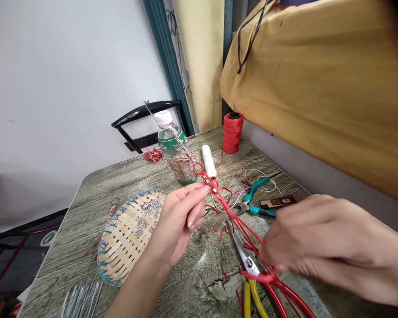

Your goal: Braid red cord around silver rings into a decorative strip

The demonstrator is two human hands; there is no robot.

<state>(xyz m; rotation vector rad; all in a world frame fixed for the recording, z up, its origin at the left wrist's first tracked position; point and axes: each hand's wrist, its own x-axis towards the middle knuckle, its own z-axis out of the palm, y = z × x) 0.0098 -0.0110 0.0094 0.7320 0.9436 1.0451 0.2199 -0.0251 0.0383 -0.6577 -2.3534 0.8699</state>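
Red cords run from a small loop fastened by a thin string to a bottle towards the lower right. My left hand pinches the cords near the loop, beside small silver metal pieces on them. Farther down the cords, my right hand is closed around them; it is a little blurred and its fingertips are partly hidden. Below the cords lie scissors with red handles, blades pointing away from me, crossing a tool with yellow handles.
A woven basket holds several silver nuts or beads. Behind stand a red thread spool and a white spool. Green-handled pliers lie near a small dark box. Metal rods lie at front left.
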